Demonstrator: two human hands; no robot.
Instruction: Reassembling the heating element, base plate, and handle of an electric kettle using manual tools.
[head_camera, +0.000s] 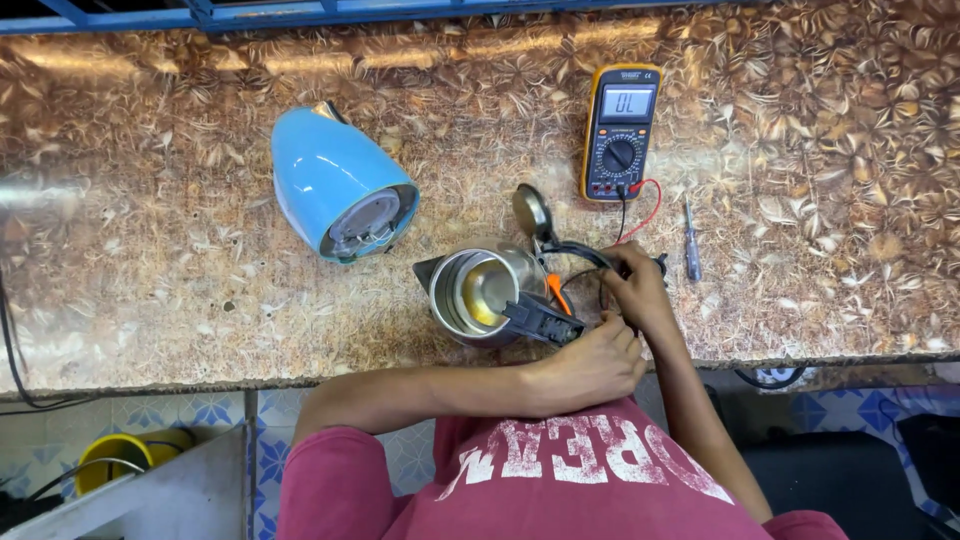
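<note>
A steel kettle body (478, 292) lies on its side near the bench's front edge, its open mouth facing left and its round lid (531, 211) swung up behind it. My left hand (592, 362) grips the kettle's black handle (540, 318) from the front. My right hand (634, 290) pinches black probe leads at the rear of the handle. A yellow multimeter (620, 130) lies behind, its red and black wires (640, 208) running down to my hands.
A light blue kettle shell (335, 183) lies tipped over at the left of the patterned brown bench (150, 250). A small screwdriver (691, 243) rests right of the meter. A yellow tub (120, 457) sits on the floor at lower left.
</note>
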